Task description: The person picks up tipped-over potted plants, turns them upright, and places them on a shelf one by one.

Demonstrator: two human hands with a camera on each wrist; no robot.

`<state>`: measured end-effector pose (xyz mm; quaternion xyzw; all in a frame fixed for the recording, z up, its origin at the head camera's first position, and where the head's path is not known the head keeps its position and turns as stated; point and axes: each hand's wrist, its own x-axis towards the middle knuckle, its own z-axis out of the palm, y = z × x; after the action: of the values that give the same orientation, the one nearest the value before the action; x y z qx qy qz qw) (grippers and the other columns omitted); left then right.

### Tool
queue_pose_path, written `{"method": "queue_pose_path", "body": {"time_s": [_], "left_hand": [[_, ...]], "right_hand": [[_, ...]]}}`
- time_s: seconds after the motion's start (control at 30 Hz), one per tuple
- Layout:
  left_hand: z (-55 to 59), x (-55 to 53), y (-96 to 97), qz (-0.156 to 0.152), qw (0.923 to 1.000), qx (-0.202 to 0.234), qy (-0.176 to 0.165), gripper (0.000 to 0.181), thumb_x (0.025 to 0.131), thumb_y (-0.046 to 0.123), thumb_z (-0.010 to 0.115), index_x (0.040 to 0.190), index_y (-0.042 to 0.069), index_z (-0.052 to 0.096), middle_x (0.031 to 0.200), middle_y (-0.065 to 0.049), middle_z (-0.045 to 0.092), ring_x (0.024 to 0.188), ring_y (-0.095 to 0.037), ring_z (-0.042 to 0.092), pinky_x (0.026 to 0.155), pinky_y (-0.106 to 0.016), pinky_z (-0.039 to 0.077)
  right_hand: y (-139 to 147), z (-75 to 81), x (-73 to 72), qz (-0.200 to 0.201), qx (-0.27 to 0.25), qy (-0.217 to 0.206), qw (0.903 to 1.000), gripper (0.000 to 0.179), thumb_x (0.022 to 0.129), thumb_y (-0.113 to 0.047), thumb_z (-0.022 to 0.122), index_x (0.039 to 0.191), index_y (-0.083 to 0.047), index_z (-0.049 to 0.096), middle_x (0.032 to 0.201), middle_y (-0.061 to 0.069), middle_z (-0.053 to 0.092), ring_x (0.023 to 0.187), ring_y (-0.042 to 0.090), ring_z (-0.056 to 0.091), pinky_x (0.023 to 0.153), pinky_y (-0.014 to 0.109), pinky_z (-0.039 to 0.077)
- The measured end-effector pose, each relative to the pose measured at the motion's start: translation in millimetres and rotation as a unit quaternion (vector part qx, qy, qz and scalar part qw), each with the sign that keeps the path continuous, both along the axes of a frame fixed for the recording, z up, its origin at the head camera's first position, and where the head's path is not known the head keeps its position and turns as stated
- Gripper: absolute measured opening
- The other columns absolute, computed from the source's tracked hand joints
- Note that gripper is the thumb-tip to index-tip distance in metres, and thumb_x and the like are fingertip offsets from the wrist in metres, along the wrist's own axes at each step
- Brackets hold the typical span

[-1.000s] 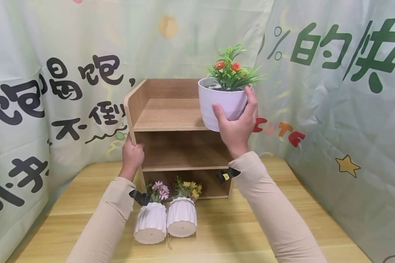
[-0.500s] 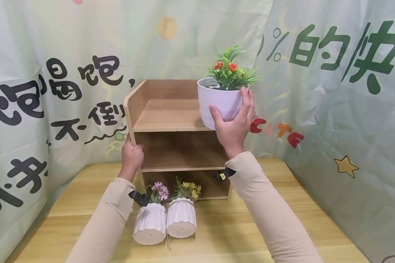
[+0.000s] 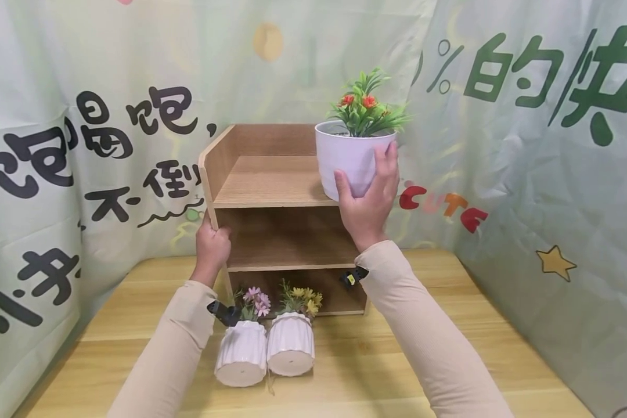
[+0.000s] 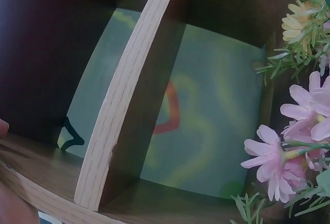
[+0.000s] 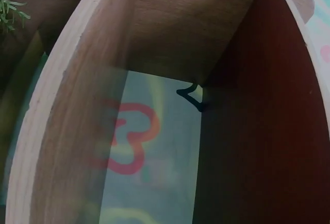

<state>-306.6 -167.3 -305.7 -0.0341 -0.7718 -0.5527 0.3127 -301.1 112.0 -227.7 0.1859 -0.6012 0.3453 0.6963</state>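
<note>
In the head view my right hand [image 3: 371, 197] holds a white flowerpot [image 3: 347, 159] with green leaves and red flowers, thumb on its front and fingers round its right side. The pot is upright at the right front of the top board of a wooden shelf [image 3: 271, 180], overlapping that board's front edge. My left hand [image 3: 211, 247] grips the shelf's left side panel, thumb inside. In the left wrist view a bit of that hand [image 4: 15, 203] shows beside the panel. The right wrist view looks into a shelf compartment [image 5: 206, 18]; neither right hand nor pot shows there.
Two white ribbed pots with pink flowers [image 3: 256, 302] and yellow flowers [image 3: 305, 299] lie tipped on the wooden table [image 3: 397, 360], bases facing me, before the lowest compartment. A printed cloth [image 3: 501, 162] hangs behind and at both sides.
The right hand and the flowerpot have shifted slightly farther back over the top board, and the fingers sit lower on the pot's side. The left hand keeps its grip on the panel.
</note>
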Motion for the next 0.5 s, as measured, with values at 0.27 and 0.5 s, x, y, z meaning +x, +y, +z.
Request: {"method": "queue_pose_path", "body": {"time_s": [0.27, 0.5], "left_hand": [[-0.7, -0.4, 1.1, 0.001, 1.0000, 0.002, -0.001, 0.057, 0.081, 0.003, 0.049, 0.138, 0.002, 0.046, 0.123, -0.031, 0.056, 0.111, -0.040, 0.050, 0.101, -0.053, 0.035], [-0.6, -0.8, 0.5, 0.008, 1.0000, -0.006, 0.002, 0.055, 0.080, 0.003, 0.050, 0.135, 0.001, 0.048, 0.121, -0.032, 0.057, 0.111, -0.043, 0.051, 0.099, -0.054, 0.036]], "right_hand": [[2.8, -4.1, -7.4, -0.025, 0.038, 0.013, 0.9989, 0.054, 0.086, -0.026, 0.068, 0.132, -0.011, 0.044, 0.144, 0.025, 0.037, 0.135, 0.037, 0.031, 0.110, 0.049, 0.026], [5.2, -10.2, -15.7, -0.062, 0.072, 0.021, 0.9952, 0.048, 0.088, -0.028, 0.064, 0.131, -0.014, 0.048, 0.143, 0.025, 0.038, 0.134, 0.040, 0.033, 0.110, 0.052, 0.025]]}}
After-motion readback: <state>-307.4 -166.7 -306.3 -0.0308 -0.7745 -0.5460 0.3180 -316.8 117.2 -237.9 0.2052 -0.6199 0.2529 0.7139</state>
